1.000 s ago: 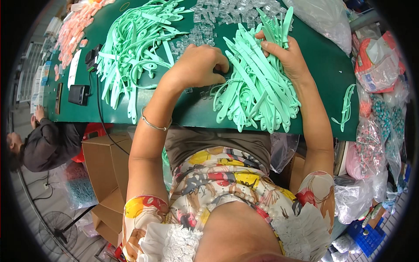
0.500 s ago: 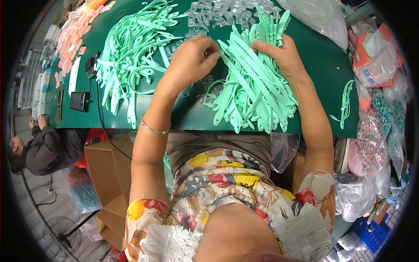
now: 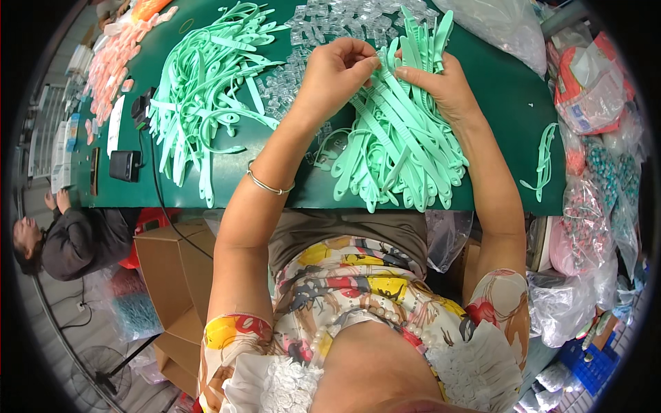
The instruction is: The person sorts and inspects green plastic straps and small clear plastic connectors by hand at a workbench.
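A thick bundle of mint-green rubbery straps fans out toward the table's near edge. My right hand is wrapped round its upper part, the thumb lying across the front and the strap ends sticking up past it. At the bundle's upper left, my left hand is closed in a pinch, thumb against fingers, close to a strap's end. What sits between those fingertips is too small to make out. Small clear plastic buckle-like pieces lie beyond my hands, and several more show beside my left wrist.
Left of my arm is a loose heap of mint-green straps. A black box with a cable and pale orange pieces lie farther left. Single straps rest at right. Plastic bags crowd the right side; a co-worker is at left.
My left hand has moved right, from beside the bundle to the strap ends near my right thumb. My right hand keeps its hold on the bundle, almost unmoved.
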Demonstrator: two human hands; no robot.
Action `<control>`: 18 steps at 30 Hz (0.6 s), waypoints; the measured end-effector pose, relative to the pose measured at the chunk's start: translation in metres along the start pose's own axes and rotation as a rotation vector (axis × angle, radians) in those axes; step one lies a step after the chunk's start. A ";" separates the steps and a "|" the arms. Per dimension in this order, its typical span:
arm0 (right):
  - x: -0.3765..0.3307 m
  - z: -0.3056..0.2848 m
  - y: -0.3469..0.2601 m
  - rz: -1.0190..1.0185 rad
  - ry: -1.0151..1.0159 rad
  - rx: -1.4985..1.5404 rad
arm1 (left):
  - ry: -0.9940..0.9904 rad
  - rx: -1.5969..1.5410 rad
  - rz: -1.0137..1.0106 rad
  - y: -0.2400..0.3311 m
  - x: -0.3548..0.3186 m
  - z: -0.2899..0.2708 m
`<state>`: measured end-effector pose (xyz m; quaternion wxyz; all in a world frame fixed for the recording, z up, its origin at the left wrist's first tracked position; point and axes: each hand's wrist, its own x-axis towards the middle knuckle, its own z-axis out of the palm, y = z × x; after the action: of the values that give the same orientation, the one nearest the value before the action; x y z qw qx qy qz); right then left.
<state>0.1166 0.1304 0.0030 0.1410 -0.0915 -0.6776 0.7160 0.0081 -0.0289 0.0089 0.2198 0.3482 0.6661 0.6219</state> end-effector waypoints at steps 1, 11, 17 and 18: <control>0.000 -0.001 0.001 -0.013 0.000 -0.014 | -0.002 0.000 -0.001 -0.004 0.001 0.002; -0.001 0.004 -0.002 -0.056 0.013 0.037 | 0.174 0.401 0.344 -0.009 -0.001 0.015; 0.002 0.001 0.002 -0.084 -0.009 0.032 | 0.200 0.443 0.453 -0.009 0.000 0.018; 0.002 0.000 0.002 -0.076 -0.019 0.028 | 0.209 0.444 0.469 -0.009 0.000 0.018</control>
<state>0.1141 0.1306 0.0011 0.1627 -0.0568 -0.6717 0.7205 0.0195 -0.0161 -0.0021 -0.0801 0.4657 0.7059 0.5276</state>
